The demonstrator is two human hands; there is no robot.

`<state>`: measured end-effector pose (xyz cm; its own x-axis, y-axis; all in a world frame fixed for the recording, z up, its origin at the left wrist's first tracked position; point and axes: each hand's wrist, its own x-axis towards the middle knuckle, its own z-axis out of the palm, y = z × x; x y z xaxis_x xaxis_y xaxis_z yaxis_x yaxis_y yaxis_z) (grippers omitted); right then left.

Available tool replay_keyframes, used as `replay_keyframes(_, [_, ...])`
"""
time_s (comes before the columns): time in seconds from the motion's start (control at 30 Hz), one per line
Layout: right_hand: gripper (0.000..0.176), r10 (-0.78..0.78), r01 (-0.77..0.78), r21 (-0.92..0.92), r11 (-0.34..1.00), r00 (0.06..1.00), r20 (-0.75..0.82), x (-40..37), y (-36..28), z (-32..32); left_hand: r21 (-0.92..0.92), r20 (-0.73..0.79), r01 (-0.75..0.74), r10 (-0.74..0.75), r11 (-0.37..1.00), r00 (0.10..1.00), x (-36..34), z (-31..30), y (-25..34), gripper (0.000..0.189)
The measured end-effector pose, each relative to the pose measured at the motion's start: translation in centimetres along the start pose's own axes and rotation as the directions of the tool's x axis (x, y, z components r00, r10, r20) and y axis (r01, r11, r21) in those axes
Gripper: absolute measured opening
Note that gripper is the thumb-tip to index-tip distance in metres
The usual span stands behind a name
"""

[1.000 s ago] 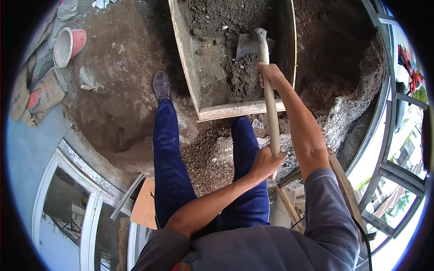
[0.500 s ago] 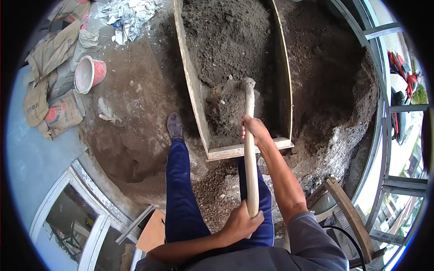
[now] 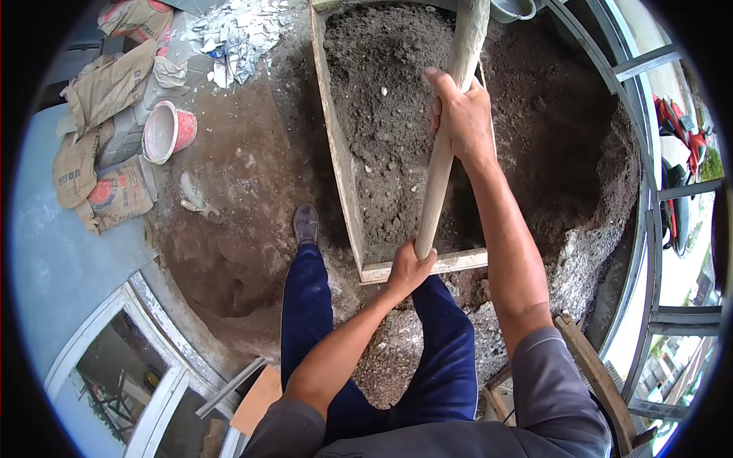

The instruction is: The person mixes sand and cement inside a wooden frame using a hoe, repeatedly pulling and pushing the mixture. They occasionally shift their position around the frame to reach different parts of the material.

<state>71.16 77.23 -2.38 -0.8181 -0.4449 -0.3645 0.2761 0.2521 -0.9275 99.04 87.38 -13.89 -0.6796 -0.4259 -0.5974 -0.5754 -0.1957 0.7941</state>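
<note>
Both my hands are closed around the long wooden handle of a hoe point(image 3: 440, 164). My left hand point(image 3: 412, 267) grips the handle's lower end, above the near edge of a wooden mixing trough point(image 3: 458, 262). Farther up, my right hand point(image 3: 463, 118) wraps round the handle. The handle slants up and away past the top of the view, so the hoe's head is out of sight. Below it, grey-brown mortar or sandy mix point(image 3: 385, 107) fills much of the trough, heaped toward the far end, with small pale stones in it.
A red-and-white bucket point(image 3: 183, 130), paper cement bags point(image 3: 114, 84) and a trowel point(image 3: 200, 204) lie to the left. White rubble point(image 3: 237, 34) is piled beyond. A basin point(image 3: 513, 9) stands at far right. Broken concrete point(image 3: 561, 282), a wooden frame point(image 3: 592, 366) and metal framing point(image 3: 649, 62) border the right.
The hoe has risen from the mix, its head leaving the view at the top. Both hands have moved up and forward with the handle. The view has shifted slightly.
</note>
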Motion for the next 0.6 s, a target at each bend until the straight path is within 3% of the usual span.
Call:
replay_keyframes(0.1, [0.031,0.032,-0.033,-0.061,0.998,0.999,-0.024,5.0,3.5,1.3,0.002,-0.049,0.018,-0.018,1.000,0.999,4.1,-0.5,0.5,0.029])
replay_keyframes(0.13, [0.030,0.063,-0.066,-0.070,0.995,0.997,-0.036,6.6,6.5,2.0,0.035,-0.062,-0.001,0.003,0.999,0.998,5.2,-0.1,-2.4,0.028])
replay_keyframes(0.23, [0.029,0.327,-0.334,-0.141,0.932,0.942,-0.072,10.6,20.2,3.6,-0.090,-0.021,0.154,-0.156,0.984,0.988,6.4,1.7,-8.9,0.024])
replay_keyframes(0.3, [0.029,0.404,-0.402,-0.173,0.899,0.914,-0.025,10.2,24.4,3.5,-0.121,-0.054,0.214,-0.221,0.969,0.974,4.8,2.6,-10.6,0.021])
replay_keyframes(0.4, [0.028,0.420,-0.422,-0.115,0.899,0.907,-0.046,6.8,24.2,3.4,-0.090,-0.025,0.287,-0.291,0.954,0.957,1.7,2.1,-10.4,0.018])
replay_keyframes(0.5, [0.026,0.473,-0.478,-0.178,0.860,0.878,-0.068,1.9,24.9,2.4,-0.070,0.015,0.355,-0.355,0.932,0.935,-3.2,2.0,-9.2,0.020])
replay_keyframes(0.53, [0.025,0.486,-0.489,-0.142,0.861,0.872,-0.055,0.1,25.1,2.1,0.012,-0.010,0.289,-0.289,0.957,0.957,-5.4,2.6,-11.3,0.018])
replay_keyframes(0.57, [0.023,0.491,-0.494,-0.127,0.860,0.869,-0.057,-1.9,24.8,1.9,-0.029,0.078,0.303,-0.300,0.953,0.951,-7.0,2.0,-10.8,0.017])
replay_keyframes(0.6, [0.023,0.506,-0.509,-0.074,0.858,0.861,-0.056,-3.8,22.9,2.0,-0.057,0.058,0.286,-0.283,0.957,0.957,-8.5,1.8,-10.5,0.017])
